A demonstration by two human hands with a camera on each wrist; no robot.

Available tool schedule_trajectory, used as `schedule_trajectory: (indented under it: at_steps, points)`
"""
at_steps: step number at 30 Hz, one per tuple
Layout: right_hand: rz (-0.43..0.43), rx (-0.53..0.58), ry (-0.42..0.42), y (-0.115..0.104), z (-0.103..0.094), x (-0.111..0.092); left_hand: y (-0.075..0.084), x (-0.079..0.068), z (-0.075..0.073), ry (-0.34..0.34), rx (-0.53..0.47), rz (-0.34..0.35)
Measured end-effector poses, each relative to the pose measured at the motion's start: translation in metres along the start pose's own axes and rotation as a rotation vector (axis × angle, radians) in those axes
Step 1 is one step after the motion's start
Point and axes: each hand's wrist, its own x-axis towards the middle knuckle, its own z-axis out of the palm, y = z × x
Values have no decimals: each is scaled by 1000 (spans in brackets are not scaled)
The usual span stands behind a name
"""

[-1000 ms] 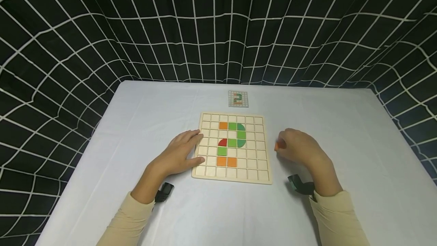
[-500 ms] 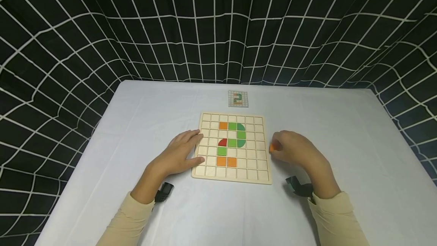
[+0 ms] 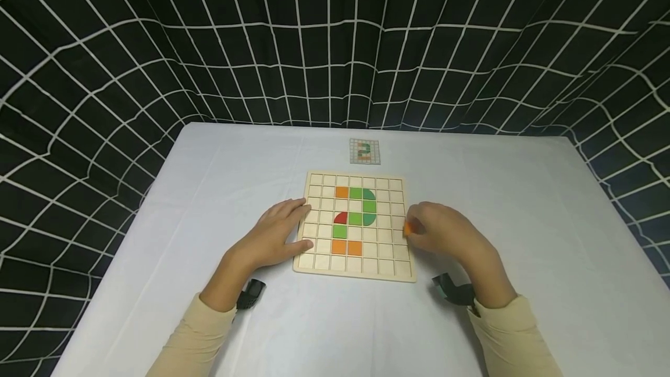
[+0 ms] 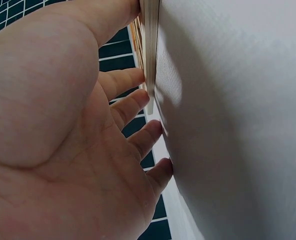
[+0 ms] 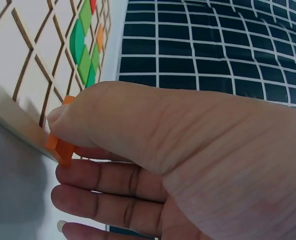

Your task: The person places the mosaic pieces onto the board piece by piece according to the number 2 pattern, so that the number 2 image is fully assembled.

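Note:
A wooden grid board (image 3: 387, 255) lies on the white table, with orange, green and red tiles set in its squares. My left hand (image 3: 274, 236) rests at the board's left edge, fingers spread and nearly straight; the left wrist view shows the thumb and some fingertips (image 4: 137, 100) touching the board's side. Between thumb and fingers my right hand (image 3: 445, 231) pinches an orange tile (image 5: 62, 149), held at the board's right edge. In the head view that hand hides most of the tile.
A small pattern card (image 3: 364, 151) with a coloured figure on a grid lies behind the board. The white table (image 3: 235, 162) ends at a black curtain (image 3: 314, 45) with white grid lines. Dark wrist cameras (image 3: 454, 290) sit by both wrists.
The right hand has moved left with the orange tile, from beside the board to its right edge. My left hand has stayed in place.

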Motion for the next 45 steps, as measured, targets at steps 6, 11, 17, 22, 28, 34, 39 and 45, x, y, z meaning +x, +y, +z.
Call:
schedule_trajectory:
  at_steps: [6, 11, 17, 22, 28, 34, 39, 45]
  points:
    - [-51, -6, 27, -6, 4, 1, 0, 0, 0, 2, 2, -4]
    - [-72, -10, 16, -12, 9, 3, -1, 0, 0, 1, -2, -5]
    - [-82, -4, 9, -16, 15, 5, 0, 0, 1, 0, -3, -7]
    - [-89, -13, 12, -18, 17, 5, 0, 0, 0, 0, -1, -1]
    - [-108, -33, 11, -24, 19, 6, -2, 1, 1, 0, 12, -4]
    - [-175, -56, 23, -29, 21, 7, -3, 2, 2, 4, 12, -7]
    - [-193, -68, 28, -30, 25, 7, -4, 2, 3, 1, -1, -9]
    - [-185, -56, 13, -35, 28, 9, -5, 1, 4, 7, -5, -9]
